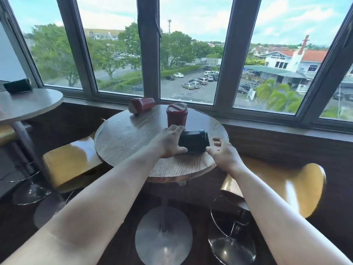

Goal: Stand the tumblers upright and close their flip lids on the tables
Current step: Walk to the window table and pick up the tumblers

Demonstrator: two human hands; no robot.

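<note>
Round table point(122, 138): three tumblers point(193, 140).

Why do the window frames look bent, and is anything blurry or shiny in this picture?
Head view: the wide-angle lens bows the window frames outward toward the edges. Daylight from outside puts glare on the yellow stool at left. The stool at right is smeared by blur, while the hands, left and right, and the black tumbler stay fairly sharp.

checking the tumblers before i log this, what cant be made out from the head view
- Black tumbler, on its side: the left hand covers its base end, and its flip lid faces away, so open or shut is unclear.
- Red tumbler, upright: the lid's latch is too small to read.
- Red holder by the window: contents hidden.
- Dark box on the left table: blurred.
</note>
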